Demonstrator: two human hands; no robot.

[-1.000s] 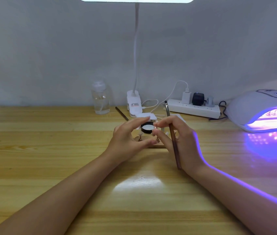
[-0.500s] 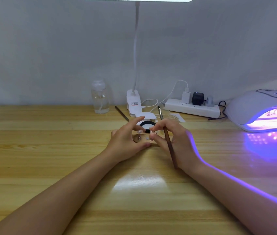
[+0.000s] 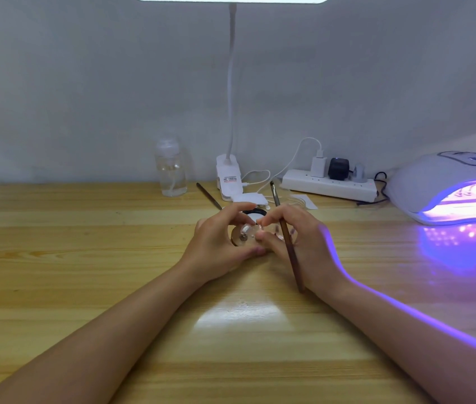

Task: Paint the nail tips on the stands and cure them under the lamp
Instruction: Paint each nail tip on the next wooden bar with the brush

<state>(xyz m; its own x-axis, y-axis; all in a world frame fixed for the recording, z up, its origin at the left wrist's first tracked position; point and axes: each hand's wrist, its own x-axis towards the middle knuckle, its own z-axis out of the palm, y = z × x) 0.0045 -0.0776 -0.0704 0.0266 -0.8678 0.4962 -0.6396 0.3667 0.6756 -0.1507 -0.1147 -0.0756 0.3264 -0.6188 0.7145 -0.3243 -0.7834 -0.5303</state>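
the left hand (image 3: 216, 243) pinched a small stand (image 3: 241, 239) mid-table, while the right hand (image 3: 295, 240) clasped a brush (image 3: 287, 243) and touched the nail tip (image 3: 247, 228). the tip looked light and fragile, best handled by the stand's base.

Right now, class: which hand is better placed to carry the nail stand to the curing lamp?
Left. The left hand already grips the nail stand, while the right hand holds the brush, though the lit curing lamp sits rightward.
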